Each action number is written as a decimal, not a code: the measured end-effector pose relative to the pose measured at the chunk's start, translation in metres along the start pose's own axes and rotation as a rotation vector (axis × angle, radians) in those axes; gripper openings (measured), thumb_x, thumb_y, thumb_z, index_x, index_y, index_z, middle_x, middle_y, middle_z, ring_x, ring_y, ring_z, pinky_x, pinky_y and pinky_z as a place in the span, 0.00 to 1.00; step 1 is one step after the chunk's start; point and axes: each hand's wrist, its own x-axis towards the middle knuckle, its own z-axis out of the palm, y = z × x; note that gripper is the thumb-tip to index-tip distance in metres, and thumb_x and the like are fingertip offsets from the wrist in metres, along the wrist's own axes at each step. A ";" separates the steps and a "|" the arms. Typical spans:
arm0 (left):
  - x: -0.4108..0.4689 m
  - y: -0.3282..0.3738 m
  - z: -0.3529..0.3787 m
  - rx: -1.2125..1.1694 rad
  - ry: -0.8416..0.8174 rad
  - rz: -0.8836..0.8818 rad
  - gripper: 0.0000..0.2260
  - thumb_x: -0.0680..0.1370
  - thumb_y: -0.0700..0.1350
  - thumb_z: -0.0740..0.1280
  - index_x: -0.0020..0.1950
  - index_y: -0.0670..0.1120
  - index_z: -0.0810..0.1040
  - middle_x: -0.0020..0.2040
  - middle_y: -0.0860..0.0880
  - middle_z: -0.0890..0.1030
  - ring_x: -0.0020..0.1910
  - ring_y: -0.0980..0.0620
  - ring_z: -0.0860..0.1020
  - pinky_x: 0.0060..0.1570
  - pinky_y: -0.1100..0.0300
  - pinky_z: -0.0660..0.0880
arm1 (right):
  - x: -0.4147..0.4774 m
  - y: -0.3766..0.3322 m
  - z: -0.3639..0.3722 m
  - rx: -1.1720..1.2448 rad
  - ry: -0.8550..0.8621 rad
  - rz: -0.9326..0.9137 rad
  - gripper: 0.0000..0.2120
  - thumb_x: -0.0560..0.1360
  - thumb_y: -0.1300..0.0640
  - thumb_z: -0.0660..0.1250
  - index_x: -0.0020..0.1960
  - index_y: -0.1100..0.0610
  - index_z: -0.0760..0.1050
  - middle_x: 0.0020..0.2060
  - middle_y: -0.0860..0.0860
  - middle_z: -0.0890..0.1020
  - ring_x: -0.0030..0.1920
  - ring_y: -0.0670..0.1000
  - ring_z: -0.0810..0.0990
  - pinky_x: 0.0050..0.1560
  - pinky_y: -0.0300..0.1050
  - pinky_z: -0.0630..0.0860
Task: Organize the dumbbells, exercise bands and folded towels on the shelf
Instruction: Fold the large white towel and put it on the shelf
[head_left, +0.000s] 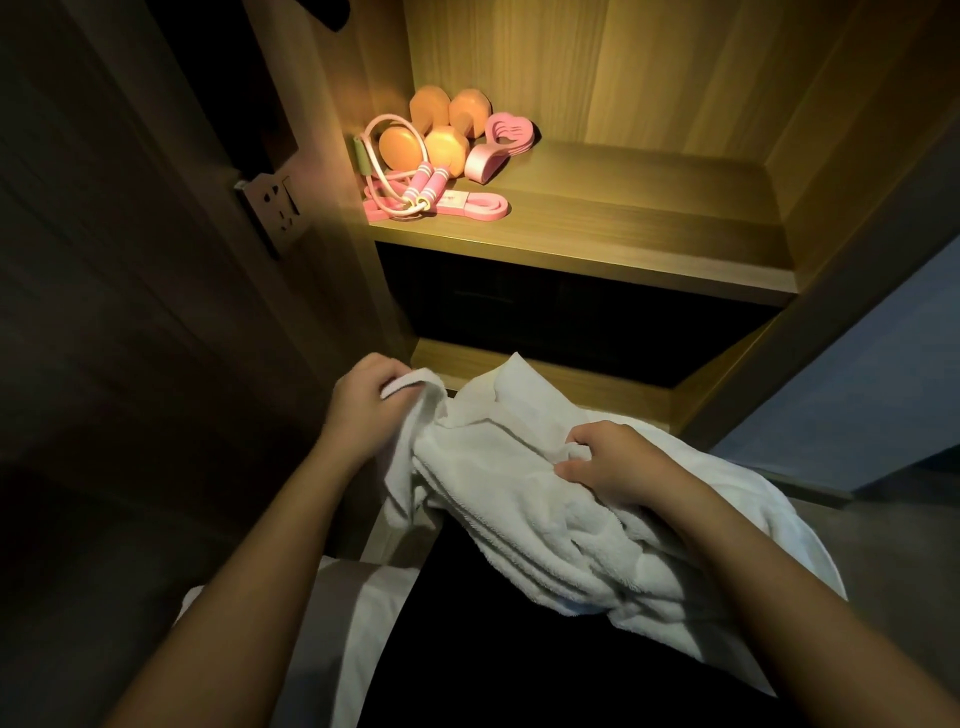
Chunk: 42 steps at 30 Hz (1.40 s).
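Mostly, L hand (363, 397) & R hand (615, 462) are gripping white towel (519, 519), fingers (597, 441) curling into cloth, tips hiding in folds; dumbbells (447, 148) on shelf (623, 213) sitting half behind pink bands (480, 205).

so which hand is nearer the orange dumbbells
Left. The left hand grips the towel below the dumbbells; the right hand grips it lower and further right.
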 end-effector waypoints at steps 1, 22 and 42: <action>0.003 0.005 0.005 -0.064 -0.060 0.027 0.04 0.77 0.41 0.70 0.44 0.49 0.81 0.51 0.54 0.80 0.50 0.58 0.78 0.46 0.65 0.72 | -0.001 0.000 0.000 -0.012 -0.008 -0.021 0.08 0.75 0.44 0.66 0.49 0.46 0.75 0.45 0.43 0.78 0.47 0.49 0.77 0.48 0.48 0.76; -0.004 0.029 0.061 -0.234 -0.535 0.008 0.09 0.76 0.43 0.70 0.40 0.57 0.78 0.52 0.60 0.83 0.55 0.58 0.80 0.55 0.57 0.76 | 0.012 -0.026 -0.004 0.208 0.066 -0.041 0.14 0.74 0.44 0.66 0.35 0.51 0.77 0.28 0.45 0.79 0.30 0.43 0.74 0.35 0.43 0.71; -0.002 -0.004 0.016 -0.800 -0.040 -0.565 0.07 0.80 0.38 0.63 0.52 0.45 0.80 0.46 0.45 0.81 0.44 0.50 0.79 0.45 0.56 0.76 | 0.020 -0.007 0.004 0.270 0.011 0.092 0.13 0.73 0.46 0.66 0.34 0.53 0.77 0.33 0.47 0.81 0.38 0.52 0.79 0.44 0.50 0.78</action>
